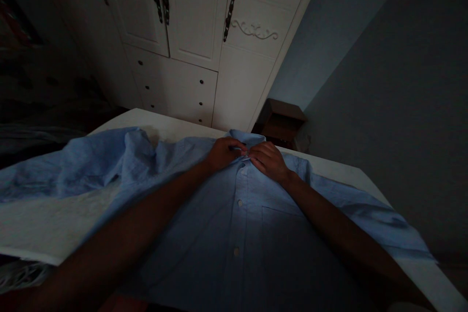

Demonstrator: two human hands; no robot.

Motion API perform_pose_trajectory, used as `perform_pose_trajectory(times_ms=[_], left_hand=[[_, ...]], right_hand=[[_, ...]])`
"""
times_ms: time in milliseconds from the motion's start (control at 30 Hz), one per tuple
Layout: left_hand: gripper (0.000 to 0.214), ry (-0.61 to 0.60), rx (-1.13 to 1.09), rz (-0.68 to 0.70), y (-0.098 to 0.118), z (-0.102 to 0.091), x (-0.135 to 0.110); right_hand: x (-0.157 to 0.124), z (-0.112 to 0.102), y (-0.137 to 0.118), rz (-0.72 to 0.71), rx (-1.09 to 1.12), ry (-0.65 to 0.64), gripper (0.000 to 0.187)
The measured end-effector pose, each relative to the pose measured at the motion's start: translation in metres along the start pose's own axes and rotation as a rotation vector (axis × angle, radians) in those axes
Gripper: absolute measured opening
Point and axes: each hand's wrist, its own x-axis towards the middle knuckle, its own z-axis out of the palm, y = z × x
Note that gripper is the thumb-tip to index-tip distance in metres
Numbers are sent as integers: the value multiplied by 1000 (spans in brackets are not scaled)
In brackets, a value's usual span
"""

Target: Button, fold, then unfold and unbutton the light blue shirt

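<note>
A light blue button-up shirt [234,224] lies front up on a white table [40,224], collar at the far end. My left hand [223,152] pinches the shirt's placket just below the collar, fingers closed on the fabric. My right hand [268,160] meets it from the right, fingers also closed on the placket at the top button. Both forearms stretch over the shirt's body. White buttons run down the middle and a chest pocket [281,224] sits to the right. The left sleeve [91,161] lies bunched across the table's left part.
A white wardrobe [197,34] with dark handles and small drawers stands behind the table. A brown wooden nightstand [281,122] sits beside it at the wall. Dark bedding lies at the far left. The room is dim.
</note>
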Motion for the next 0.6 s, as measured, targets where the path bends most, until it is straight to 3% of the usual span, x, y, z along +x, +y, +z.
perform_pose_trajectory(times_ms=[333, 600], left_hand=[[11, 34, 19, 6, 1, 4, -3], [12, -71, -42, 37, -6, 1, -1]], right_hand=[[2, 1, -2, 57, 27, 12, 7], [3, 0, -3, 53, 21, -6, 4]])
